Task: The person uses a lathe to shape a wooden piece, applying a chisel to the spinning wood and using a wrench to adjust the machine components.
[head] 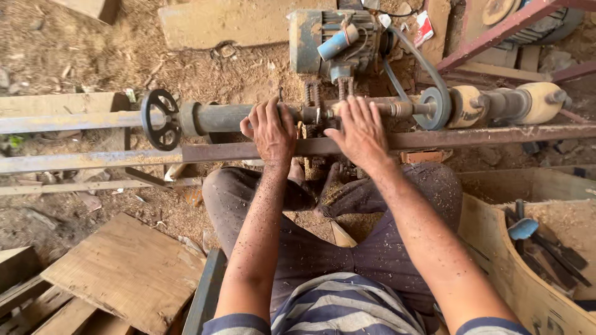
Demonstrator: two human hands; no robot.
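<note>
1. Head view, nearest to me: a blue-and-grey striped shirt (338, 310) at the bottom edge and two bare forearms flecked with sawdust reaching forward over dark grey trousers (323, 248).
2. To the right, a curved plywood box (496, 260) holds dark metal chisels (552, 248) in sawdust. To the left lies a flat square wooden board (127, 270).
3. Further out, my left hand (271, 129) lies palm down, fingers together, draped over the grey metal cylinder of the lathe tailstock (223, 118).
4. My right hand (361, 131) lies flat just beside it, fingers slightly spread, resting on the small rusty workpiece zone of the spindle (323, 113). I cannot tell whether either hand grips.
5. A rusty steel rail (484, 135) runs across just under both hands.
6. A black handwheel (160, 119) sits left of the cylinder; a grey pulley with a belt (434, 107) sits right.
7. Farthest, a worn blue-grey electric motor (332, 40) stands on the sawdust-covered ground (93, 56).
</note>
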